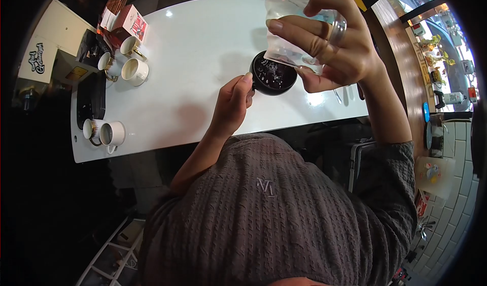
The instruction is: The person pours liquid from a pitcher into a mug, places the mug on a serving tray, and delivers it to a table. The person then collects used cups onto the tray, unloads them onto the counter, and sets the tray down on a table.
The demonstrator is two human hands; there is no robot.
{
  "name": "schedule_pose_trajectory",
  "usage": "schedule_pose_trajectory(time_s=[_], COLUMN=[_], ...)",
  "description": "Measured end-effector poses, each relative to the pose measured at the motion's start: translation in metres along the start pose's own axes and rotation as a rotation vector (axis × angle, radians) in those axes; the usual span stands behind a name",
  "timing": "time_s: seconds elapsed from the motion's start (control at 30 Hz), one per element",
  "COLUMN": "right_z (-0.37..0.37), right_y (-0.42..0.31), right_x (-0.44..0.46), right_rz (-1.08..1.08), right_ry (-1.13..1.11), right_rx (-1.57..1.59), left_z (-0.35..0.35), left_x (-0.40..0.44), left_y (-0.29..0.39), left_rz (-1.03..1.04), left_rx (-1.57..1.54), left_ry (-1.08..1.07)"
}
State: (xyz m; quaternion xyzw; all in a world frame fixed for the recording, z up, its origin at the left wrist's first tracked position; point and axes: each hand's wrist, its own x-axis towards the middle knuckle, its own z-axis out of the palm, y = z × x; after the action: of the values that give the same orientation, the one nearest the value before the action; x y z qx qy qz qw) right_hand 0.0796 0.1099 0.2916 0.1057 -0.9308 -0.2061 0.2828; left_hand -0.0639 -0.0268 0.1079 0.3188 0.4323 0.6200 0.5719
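Note:
My left hand (232, 103) is closed round the handle of a black mug (275, 91), thumb on top, at the near side of the white table. Dark contents with white flecks or bubbles show inside the mug. Above it, my right hand (337, 45) grips a clear, wavy-sided jug (280, 7), fingers wrapped across its side. The jug is tipped, its lower edge overlapping the mug's right rim in view. Whether the two touch, I cannot tell.
Several white cups (135, 72) stand at the table's left, near a red and white box (133, 23). Two more mugs (112, 135) sit at the near left corner. A spoon (338, 95) lies right of the black mug. A wooden counter (401, 68) runs along the right.

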Motion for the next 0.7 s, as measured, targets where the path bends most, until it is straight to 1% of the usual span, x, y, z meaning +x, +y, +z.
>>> schedule_pose_trajectory(time_s=[0.03, 0.1, 0.13, 0.2, 0.23, 0.3, 0.33, 0.4, 0.5, 0.6, 0.63, 0.7], right_z=[0.014, 0.015, -0.003, -0.002, 0.016, 0.024, 0.018, 0.013, 0.011, 0.018, 0.023, 0.029], right_y=[0.011, 0.012, -0.002, -0.006, 0.001, 0.009, 0.014, 0.018, 0.018, 0.02, 0.025, 0.022], right_x=[-0.003, -0.007, 0.002, 0.005, -0.002, -0.006, -0.006, -0.006, -0.006, -0.003, -0.002, -0.001], right_rz=[-0.131, -0.259, -0.131, -0.002, -0.051, -0.099, -0.17, -0.24, -0.24, -0.274, -0.311, -0.348], right_ry=[0.144, 0.287, 0.126, -0.037, 0.153, 0.343, 0.268, 0.192, 0.182, 0.217, 0.315, 0.414], right_rx=[-0.034, -0.069, -0.042, -0.013, 0.01, 0.033, -0.036, -0.106, -0.117, -0.091, -0.084, -0.071], left_z=[-0.002, -0.006, -0.007, -0.01, -0.01, -0.008, -0.008, -0.008, -0.012, -0.01, -0.008, -0.002], left_x=[0.0, 0.001, 0.001, 0.003, 0.003, 0.004, 0.004, 0.005, 0.007, 0.008, 0.008, 0.007], left_y=[0.0, 0.0, -0.001, -0.001, -0.001, -0.002, -0.002, -0.002, -0.006, -0.01, -0.011, -0.011], left_rz=[-0.001, 0.006, 0.004, 0.007, 0.006, 0.038, 0.036, 0.031, 0.029, 0.038, 0.037, 0.043], left_rx=[0.001, -0.001, -0.001, 0.004, 0.004, -0.056, -0.056, -0.053, 0.013, 0.012, 0.011, -0.034], left_ry=[-0.003, -0.033, -0.035, -0.058, -0.058, -0.043, -0.044, -0.039, -0.093, -0.107, -0.105, -0.07])
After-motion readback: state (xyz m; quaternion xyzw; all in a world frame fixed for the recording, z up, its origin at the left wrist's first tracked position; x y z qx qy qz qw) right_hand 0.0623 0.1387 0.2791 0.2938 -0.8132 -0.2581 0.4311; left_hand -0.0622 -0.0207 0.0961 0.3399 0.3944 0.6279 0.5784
